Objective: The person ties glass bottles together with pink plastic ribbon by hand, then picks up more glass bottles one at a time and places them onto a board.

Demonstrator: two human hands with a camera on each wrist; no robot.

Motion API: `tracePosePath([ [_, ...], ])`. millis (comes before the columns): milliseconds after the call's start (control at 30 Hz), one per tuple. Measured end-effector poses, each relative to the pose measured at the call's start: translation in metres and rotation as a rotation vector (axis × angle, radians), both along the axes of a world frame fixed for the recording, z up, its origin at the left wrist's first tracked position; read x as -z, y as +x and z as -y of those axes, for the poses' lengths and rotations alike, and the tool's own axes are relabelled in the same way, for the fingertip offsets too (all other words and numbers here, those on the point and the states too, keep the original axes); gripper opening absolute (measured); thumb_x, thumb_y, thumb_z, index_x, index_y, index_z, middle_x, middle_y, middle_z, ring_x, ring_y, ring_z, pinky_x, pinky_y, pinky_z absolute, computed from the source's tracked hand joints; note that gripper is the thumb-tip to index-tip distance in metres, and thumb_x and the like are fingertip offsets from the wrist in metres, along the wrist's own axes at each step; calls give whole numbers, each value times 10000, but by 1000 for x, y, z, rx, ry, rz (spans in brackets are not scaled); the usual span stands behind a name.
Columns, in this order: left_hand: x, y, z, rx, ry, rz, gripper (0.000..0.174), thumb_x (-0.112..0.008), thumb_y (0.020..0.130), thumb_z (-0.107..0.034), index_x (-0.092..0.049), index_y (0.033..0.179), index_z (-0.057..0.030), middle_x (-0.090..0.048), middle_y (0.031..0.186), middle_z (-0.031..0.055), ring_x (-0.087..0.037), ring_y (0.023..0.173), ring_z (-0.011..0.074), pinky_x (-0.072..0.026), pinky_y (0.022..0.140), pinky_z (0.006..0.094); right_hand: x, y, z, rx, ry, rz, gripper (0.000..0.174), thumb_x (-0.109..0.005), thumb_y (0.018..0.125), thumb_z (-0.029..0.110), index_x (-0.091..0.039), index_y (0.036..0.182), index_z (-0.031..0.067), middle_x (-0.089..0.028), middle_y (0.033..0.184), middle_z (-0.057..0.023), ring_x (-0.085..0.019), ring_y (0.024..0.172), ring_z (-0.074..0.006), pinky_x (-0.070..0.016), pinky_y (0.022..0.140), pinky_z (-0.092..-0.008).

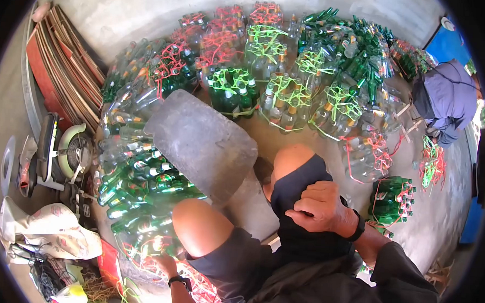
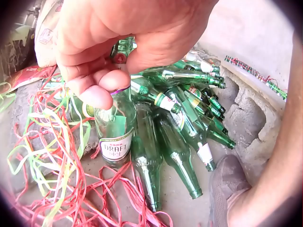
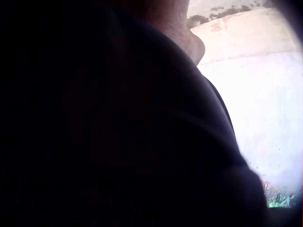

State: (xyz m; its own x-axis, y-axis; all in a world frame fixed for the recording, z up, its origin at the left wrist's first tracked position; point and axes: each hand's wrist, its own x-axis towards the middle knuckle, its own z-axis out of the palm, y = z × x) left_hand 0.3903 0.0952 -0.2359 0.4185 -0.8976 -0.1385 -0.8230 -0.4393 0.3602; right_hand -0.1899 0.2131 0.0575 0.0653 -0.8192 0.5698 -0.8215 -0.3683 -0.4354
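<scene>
My left hand (image 2: 128,42) has its fingers bent in front of an upright green bottle (image 2: 115,137) with a white DRAFT label. The bottle's neck is hidden behind the fingers, and I cannot tell if they grip it. Beside it, several green bottles (image 2: 177,149) lie with their necks pointing outward. A tangle of red and light green plastic twine (image 2: 61,156) is left of the bottle. In the head view, my right hand (image 1: 320,206) is curled in front of the right thigh with nothing visible in it. Dark cloth (image 3: 132,132) fills most of the right wrist view.
A worn grey plastic sheet or lid (image 1: 202,141) lies ahead of my knees. Beyond stand bundles of bottles tied with green twine (image 1: 288,94) and heaped loose green bottles (image 1: 360,54). At left are a wheel (image 1: 76,152), leaning boards (image 1: 62,62) and a sack (image 1: 60,230).
</scene>
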Motion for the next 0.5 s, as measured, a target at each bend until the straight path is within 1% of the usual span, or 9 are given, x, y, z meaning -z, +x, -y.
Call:
tracePosePath([
  [67, 2, 0, -1, -3, -14, -3, 417, -520, 1010, -211, -298, 1248, 51, -637, 950, 356, -671, 880, 506, -518, 730, 577, 1, -1, 0, 3, 3, -8, 288, -860, 697, 129, -574, 663, 125, -505, 601, -14, -536, 532, -224, -409, 508, -358],
  [133, -12, -10, -2, 6, -35, -84, 476, -494, 991, -154, -259, 1308, 112, -571, 1094, 496, -620, 1024, 604, -478, 843, 645, 3, -1, 0, 14, -5, -7, 285, -864, 690, 124, -581, 666, 124, -499, 595, -13, -530, 523, -222, -402, 497, -358],
  [167, -15, -11, -1, 4, -34, -84, 476, -494, 991, -154, -259, 1308, 112, -571, 1094, 496, -620, 1024, 604, -478, 843, 645, 5, -2, 0, 12, -4, -7, 285, -864, 690, 124, -581, 666, 124, -499, 595, -13, -530, 523, -222, -402, 497, -358],
  [233, -17, -13, 0, 0, -3, -108, 593, -492, 989, -158, -196, 1392, 162, -566, 1097, 507, -628, 1029, 595, -492, 848, 635, 9, -3, 3, -5, -80, 14, 311, -881, 659, 113, -572, 693, 128, -468, 572, -7, -475, 466, -217, -325, 458, -355],
  [367, 1, -1, 0, 16, 15, -65, 645, -489, 992, -160, -168, 1430, 187, -564, 1101, 509, -638, 1033, 580, -508, 851, 616, 11, -4, 3, -6, -86, 13, 309, -884, 656, 118, -577, 696, 128, -470, 571, -8, -474, 464, -216, -318, 456, -354],
  [433, 2, -3, -2, 0, -38, 23, 420, -499, 1028, -212, -285, 1269, 57, -620, 982, 376, -660, 923, 509, -510, 756, 574, 9, -4, 3, 3, -77, 1, 311, -886, 652, 120, -578, 695, 128, -470, 567, -6, -472, 462, -216, -319, 456, -352],
  [467, 1, -3, -2, -2, -38, 22, 420, -499, 1028, -212, -285, 1269, 57, -620, 982, 376, -660, 923, 509, -510, 756, 574, 9, -4, 3, 1, -76, 1, 311, -886, 652, 120, -578, 695, 128, -470, 567, -6, -472, 462, -216, -319, 456, -352],
  [500, -3, -6, -2, -4, -18, 14, 454, -501, 1027, -213, -270, 1302, 65, -620, 985, 373, -660, 925, 509, -513, 760, 572, 9, -4, 3, 2, -75, 3, 311, -886, 649, 120, -578, 694, 128, -469, 566, -6, -472, 461, -216, -319, 456, -351],
])
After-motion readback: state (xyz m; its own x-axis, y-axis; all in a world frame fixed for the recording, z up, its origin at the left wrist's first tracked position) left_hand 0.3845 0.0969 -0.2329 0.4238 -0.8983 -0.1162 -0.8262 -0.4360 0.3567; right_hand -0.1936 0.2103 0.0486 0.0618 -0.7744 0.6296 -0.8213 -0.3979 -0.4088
